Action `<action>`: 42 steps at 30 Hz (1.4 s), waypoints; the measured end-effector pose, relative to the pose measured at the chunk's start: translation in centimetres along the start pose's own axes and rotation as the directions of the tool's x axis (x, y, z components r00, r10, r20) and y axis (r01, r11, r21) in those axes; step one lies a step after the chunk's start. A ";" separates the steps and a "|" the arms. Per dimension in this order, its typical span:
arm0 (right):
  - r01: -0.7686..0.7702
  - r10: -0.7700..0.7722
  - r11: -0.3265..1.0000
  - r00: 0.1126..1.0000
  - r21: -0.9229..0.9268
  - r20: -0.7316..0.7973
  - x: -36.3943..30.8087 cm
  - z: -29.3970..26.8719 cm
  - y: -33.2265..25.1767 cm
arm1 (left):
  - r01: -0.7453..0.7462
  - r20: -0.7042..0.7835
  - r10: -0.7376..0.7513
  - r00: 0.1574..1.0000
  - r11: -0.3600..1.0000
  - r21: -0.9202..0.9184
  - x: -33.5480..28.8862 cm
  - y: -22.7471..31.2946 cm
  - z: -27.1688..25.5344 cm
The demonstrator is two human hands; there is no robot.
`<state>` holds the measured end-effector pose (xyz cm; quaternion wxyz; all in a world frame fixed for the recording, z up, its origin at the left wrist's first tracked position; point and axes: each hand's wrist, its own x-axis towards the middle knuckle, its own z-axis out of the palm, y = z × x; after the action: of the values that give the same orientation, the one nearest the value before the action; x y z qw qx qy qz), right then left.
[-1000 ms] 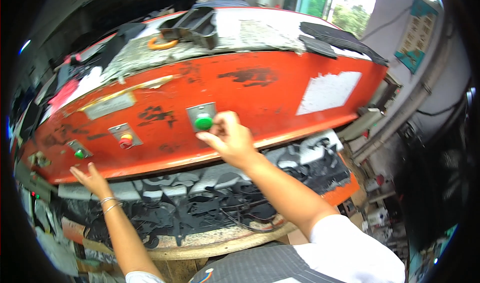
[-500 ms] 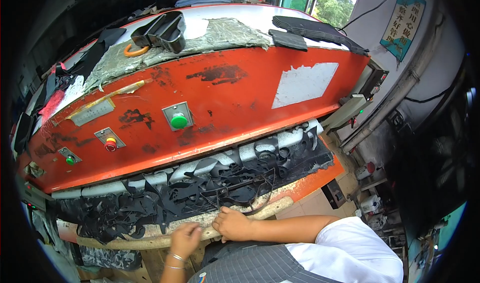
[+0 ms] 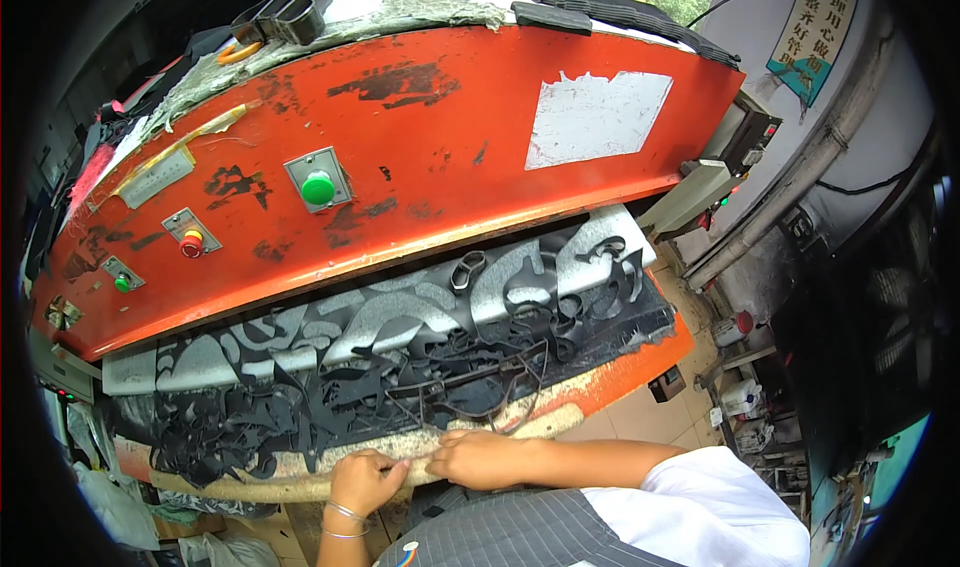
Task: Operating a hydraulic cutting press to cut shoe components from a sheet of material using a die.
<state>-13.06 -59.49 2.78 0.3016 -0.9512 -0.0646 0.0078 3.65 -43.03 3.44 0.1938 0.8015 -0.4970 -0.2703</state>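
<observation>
My left hand (image 3: 368,481), with two thin bracelets at its wrist, rests at the pale front bar (image 3: 290,488). Its fingers are curled and the thumb points toward my other hand. Just right of it, my right hand (image 3: 478,460) lies over the same bar with fingers bent together. Whether either holds a small thing is hidden. Beyond them sits a thin metal cutting die (image 3: 478,385) on a heap of black cut scraps (image 3: 260,422). Behind the heap, a white sheet (image 3: 400,319) carries curved black pieces, and a small metal die (image 3: 467,270) stands on it.
A large red press (image 3: 440,157) spans the far side, with a green button (image 3: 318,189) and a red stop button (image 3: 191,244). On its top are a dark metal die (image 3: 290,12) and stacked black sheets (image 3: 620,17). Shelving with containers (image 3: 740,397) stands at right.
The press sits higher in the picture, and much more of the white sheet shows, with the small die on it. My left hand has moved slightly left and down, its thumb now near my right hand.
</observation>
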 end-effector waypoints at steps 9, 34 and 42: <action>-0.492 0.379 0.864 0.775 -0.106 -0.506 -1.1 -9.0 15.4 | -0.509 -0.332 0.484 0.810 0.860 0.011 17.1 4.8 3.7; -0.253 0.201 0.967 0.839 -0.036 -0.506 -0.8 -6.2 21.7 | -0.261 -0.381 0.334 0.862 0.938 0.229 15.8 3.6 10.7; -0.317 0.241 0.945 0.845 -0.082 -0.478 0.5 -8.4 20.8 | -0.373 -0.484 0.267 0.833 0.918 -0.134 15.6 0.2 5.7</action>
<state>-9.66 -81.11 -2.32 0.2276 -0.9456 0.1478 -0.1796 5.60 -57.41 -4.62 0.4364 0.7201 -0.5315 -0.0919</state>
